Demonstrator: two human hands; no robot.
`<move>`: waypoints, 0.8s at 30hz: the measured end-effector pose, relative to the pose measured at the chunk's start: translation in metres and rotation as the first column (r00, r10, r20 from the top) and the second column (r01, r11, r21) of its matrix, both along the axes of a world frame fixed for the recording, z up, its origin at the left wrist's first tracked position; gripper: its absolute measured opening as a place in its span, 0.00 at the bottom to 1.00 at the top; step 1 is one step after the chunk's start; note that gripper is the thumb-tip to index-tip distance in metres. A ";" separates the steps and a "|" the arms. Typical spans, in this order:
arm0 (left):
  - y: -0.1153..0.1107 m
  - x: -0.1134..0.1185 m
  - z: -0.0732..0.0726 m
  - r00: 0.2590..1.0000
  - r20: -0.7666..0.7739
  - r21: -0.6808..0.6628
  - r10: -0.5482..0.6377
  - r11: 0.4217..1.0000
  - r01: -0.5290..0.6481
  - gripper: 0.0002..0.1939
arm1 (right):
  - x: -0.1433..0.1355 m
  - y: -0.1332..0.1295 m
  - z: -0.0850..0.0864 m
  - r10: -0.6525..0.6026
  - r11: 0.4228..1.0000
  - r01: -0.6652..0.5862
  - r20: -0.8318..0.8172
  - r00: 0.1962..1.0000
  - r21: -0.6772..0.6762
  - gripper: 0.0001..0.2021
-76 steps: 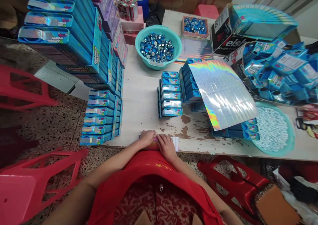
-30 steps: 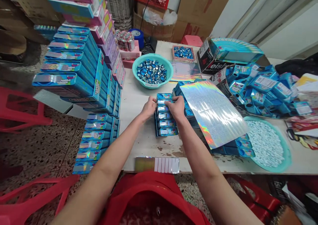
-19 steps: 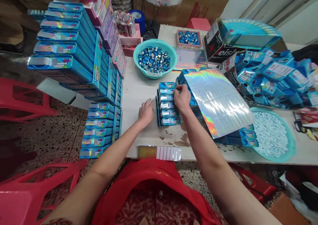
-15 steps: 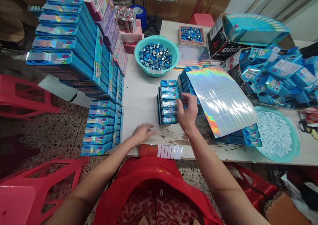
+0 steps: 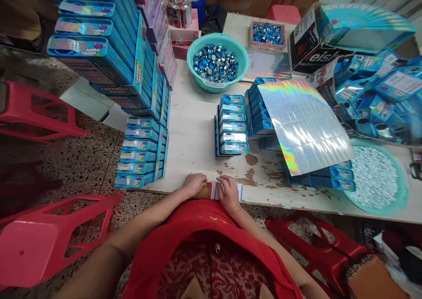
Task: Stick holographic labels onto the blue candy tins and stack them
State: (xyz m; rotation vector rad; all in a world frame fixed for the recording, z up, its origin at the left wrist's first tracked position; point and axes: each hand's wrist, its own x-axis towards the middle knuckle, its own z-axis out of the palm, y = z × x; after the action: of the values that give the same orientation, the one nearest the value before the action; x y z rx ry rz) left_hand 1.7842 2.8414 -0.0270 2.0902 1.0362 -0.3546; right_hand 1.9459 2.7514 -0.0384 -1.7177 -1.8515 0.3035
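At the table's front edge lies a strip of white labels (image 5: 240,192) with a reddish-brown end. My left hand (image 5: 194,184) rests on the brown end, its fingers curled; whether it grips anything is hidden. My right hand (image 5: 228,191) is over the white labels, thumb and fingers bent close together near the strip's upper edge. A short row of blue boxes (image 5: 233,127) stands in a tray beyond my hands. To its right, a silvery holographic sheet (image 5: 306,123) lies over more blue boxes (image 5: 343,173).
Tall stacks of blue boxes (image 5: 141,154) stand at the left. A teal bowl of blue and silver caps (image 5: 217,86) sits at the back. White pieces fill another teal bowl (image 5: 402,189) at the right. Red stools (image 5: 29,246) stand beside the table.
Both hands have come to the label strip at the table's front edge, my right hand having left the row of blue boxes. The view has shifted slightly.
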 end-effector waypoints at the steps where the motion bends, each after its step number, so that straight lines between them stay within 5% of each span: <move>1: -0.002 0.000 0.000 1.000 -0.020 0.007 -0.008 1.000 0.008 0.12 | 0.000 -0.001 -0.004 0.016 1.000 -0.016 0.020 1.000 -0.019 0.10; 12: 0.002 0.008 -0.005 0.996 -0.082 -0.011 0.019 1.000 -0.020 0.15 | -0.005 -0.013 -0.023 0.266 0.960 -0.215 0.347 0.900 -0.179 0.18; 24: 0.009 0.010 -0.015 0.996 -0.080 -0.088 0.028 0.995 -0.035 0.17 | -0.006 -0.014 -0.031 0.276 0.954 -0.194 0.409 0.870 -0.230 0.21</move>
State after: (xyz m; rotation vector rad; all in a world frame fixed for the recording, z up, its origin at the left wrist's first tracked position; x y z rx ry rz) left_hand 1.7940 2.8502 -0.0423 1.9918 1.0780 -0.4620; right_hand 1.9398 2.7370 -0.0693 -1.7869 -2.4407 0.1954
